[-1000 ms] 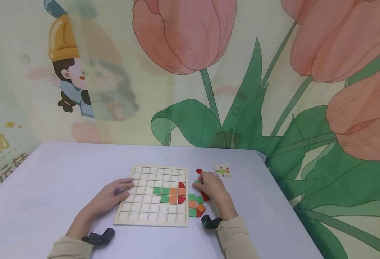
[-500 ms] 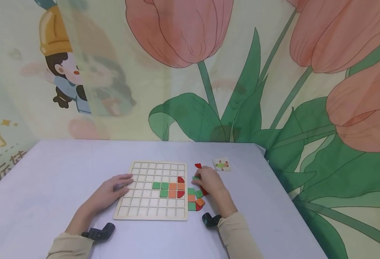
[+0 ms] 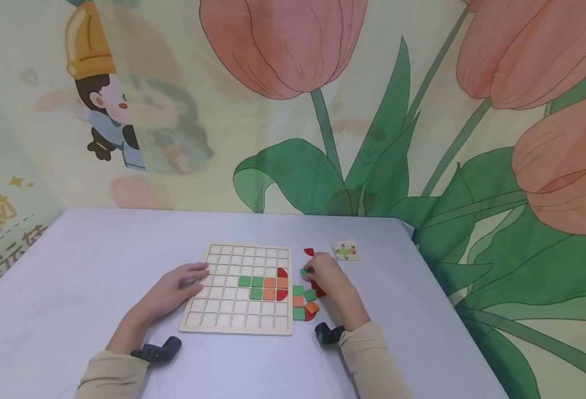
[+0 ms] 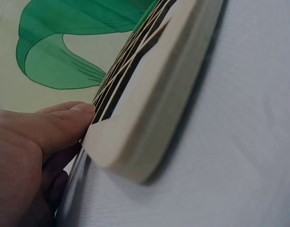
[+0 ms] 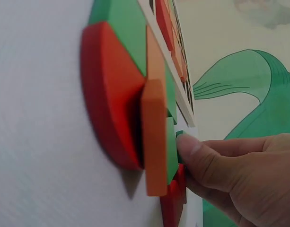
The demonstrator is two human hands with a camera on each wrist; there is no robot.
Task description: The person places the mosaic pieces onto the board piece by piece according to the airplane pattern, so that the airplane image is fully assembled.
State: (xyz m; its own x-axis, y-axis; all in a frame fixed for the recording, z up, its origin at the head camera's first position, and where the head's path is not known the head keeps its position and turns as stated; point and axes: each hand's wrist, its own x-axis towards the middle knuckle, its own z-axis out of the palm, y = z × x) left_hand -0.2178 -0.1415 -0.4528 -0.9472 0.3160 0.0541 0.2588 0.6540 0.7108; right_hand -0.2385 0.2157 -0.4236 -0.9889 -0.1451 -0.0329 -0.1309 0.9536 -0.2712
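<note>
A pale wooden grid board (image 3: 223, 316) lies on the table, with green and orange squares and red quarter-round pieces set in its right part. At the board's left edge rests my left hand (image 3: 175, 288), fingers extended and fingertips on the rim. Seen in the left wrist view, the thumb of the left hand (image 4: 45, 137) is right at the board's corner. Beyond the right edge, my right hand (image 3: 330, 277) pinches a green square tile (image 3: 304, 273) between thumb and fingers. In the right wrist view most of that green tile (image 5: 180, 134) is hidden by the fingertips.
Loose pieces lie along the board's right side: an orange tile (image 3: 311, 308), a green tile (image 3: 310, 295) and red pieces (image 3: 317, 288). Farther back are a red piece (image 3: 309, 251) and a small pattern card (image 3: 345, 250). A printed cloth (image 3: 283, 172) hangs behind the table.
The head view has tilted slightly, shifting the scene. My right hand stays at the loose pieces with its fingers on the green tile; my left hand remains at the board's edge.
</note>
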